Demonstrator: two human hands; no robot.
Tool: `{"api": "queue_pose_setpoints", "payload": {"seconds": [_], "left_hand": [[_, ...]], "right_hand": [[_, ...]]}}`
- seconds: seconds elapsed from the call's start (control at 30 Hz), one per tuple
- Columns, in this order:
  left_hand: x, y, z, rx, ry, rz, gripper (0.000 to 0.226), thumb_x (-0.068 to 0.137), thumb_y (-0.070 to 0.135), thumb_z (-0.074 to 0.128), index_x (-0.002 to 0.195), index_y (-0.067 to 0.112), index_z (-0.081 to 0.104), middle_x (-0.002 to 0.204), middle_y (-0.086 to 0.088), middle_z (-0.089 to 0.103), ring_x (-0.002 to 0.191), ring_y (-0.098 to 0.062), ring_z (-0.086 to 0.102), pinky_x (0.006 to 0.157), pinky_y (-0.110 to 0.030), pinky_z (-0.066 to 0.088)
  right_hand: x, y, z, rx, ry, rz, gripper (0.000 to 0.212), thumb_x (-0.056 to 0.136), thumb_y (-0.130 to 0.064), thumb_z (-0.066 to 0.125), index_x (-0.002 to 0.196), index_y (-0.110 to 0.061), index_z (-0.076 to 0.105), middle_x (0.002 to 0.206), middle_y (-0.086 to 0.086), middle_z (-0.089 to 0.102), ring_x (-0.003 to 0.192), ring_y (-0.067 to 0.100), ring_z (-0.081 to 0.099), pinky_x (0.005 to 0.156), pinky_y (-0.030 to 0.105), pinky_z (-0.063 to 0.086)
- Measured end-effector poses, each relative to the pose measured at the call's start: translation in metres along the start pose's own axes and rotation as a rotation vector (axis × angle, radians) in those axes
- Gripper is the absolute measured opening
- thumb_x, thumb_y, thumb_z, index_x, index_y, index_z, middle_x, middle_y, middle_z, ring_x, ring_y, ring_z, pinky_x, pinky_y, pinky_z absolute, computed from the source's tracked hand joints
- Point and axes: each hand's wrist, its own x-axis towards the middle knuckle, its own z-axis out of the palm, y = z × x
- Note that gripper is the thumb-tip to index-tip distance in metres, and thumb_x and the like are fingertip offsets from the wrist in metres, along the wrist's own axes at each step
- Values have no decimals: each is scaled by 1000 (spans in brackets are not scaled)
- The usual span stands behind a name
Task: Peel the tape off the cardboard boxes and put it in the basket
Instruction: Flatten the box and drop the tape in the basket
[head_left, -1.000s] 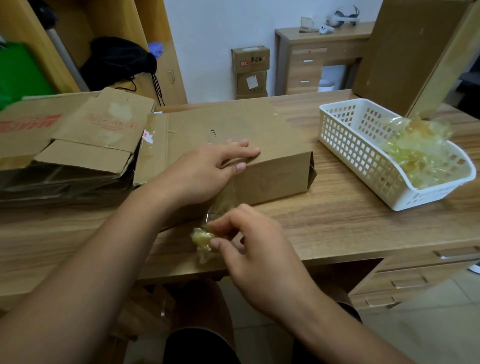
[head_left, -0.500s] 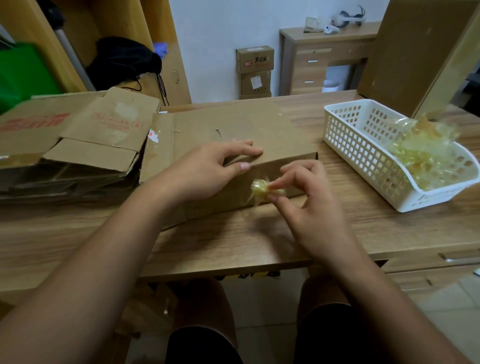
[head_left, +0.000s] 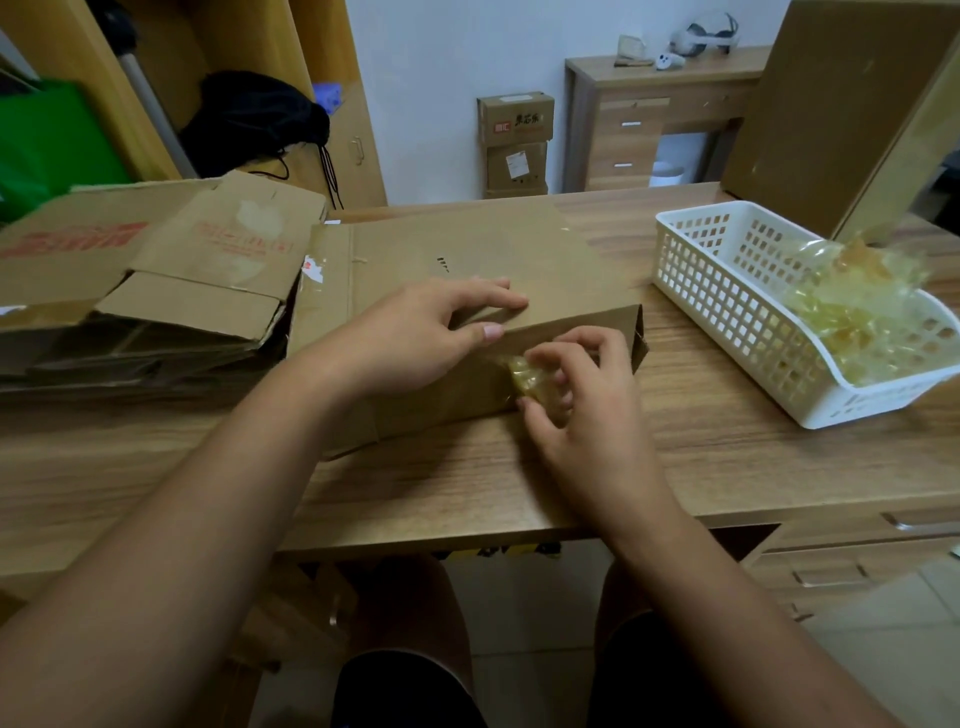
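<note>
Near the middle of the frame a brown cardboard box (head_left: 483, 260) lies flat on a wooden table (head_left: 441, 493), its front face turned toward the camera. Across its top near the front edge lies the left hand (head_left: 415, 338), fingers stretched out almost straight on the cardboard and the thumb laid along the front face just under the edge, so that it presses the box down with nothing enclosed in it. Just right of that thumb, the right hand (head_left: 587, 410) is against the front face of the box, fingers curled in and pinching a crumpled yellowish wad of tape (head_left: 524, 376) that touches the cardboard; whether the wad is attached to the box or already free I cannot tell. Toward the right of the frame a white plastic basket (head_left: 727, 312) stands on the table, apart from the box, with a loose heap of peeled tape (head_left: 862, 312) in its right half, rising above the rim. At the left of the frame sits a stack of flattened cartons (head_left: 156, 280) with red print, touching the box's left side. A large cardboard sheet (head_left: 841, 104) stands upright in the upper right corner behind the basket.
</note>
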Motion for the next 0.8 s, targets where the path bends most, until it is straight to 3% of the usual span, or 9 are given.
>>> {"api": "queue_pose_setpoints", "payload": {"seconds": [0.17, 0.3, 0.43, 0.6, 0.8], "left_hand": [[-7, -14, -19, 15, -108, 28, 38, 100, 28, 61, 134, 47, 60, 154, 25, 40, 140, 12, 32, 120, -20, 22], [-11, -21, -19, 0, -122, 42, 42, 101, 29, 60, 137, 51, 56, 156, 28, 35, 142, 17, 23, 119, -18, 16], [-6, -16, -12, 11, -77, 6, 41, 103, 30, 57, 138, 50, 55, 157, 27, 35, 144, 12, 23, 120, -20, 17], [-2, -7, -1, 5, -32, -6, 41, 103, 29, 56, 140, 46, 55, 158, 23, 35, 145, 10, 22, 119, -19, 15], [-3, -4, -1, -9, -25, -10, 40, 103, 27, 57, 140, 42, 57, 158, 22, 36, 146, 9, 23, 123, -22, 14]], "right_hand": [[2, -2, -6, -70, -6, -7, 31, 89, -13, 72, 117, -24, 65, 109, -17, 55, 104, 2, 51, 94, 24, 47], [1, -2, -11, -84, 2, 10, 29, 90, -13, 72, 117, -24, 68, 109, -17, 63, 104, 4, 53, 94, 29, 49], [-6, -6, -17, -90, 30, 5, 31, 87, -10, 75, 113, -25, 71, 101, -24, 57, 100, 1, 53, 86, 10, 43], [-27, -24, -5, -135, -45, -136, 27, 84, -10, 76, 109, -20, 72, 101, -11, 68, 97, 9, 58, 82, 32, 52], [-42, -32, 6, -142, -78, -211, 26, 82, -3, 77, 105, -14, 73, 94, -3, 68, 92, 18, 60, 76, 36, 52]]}}
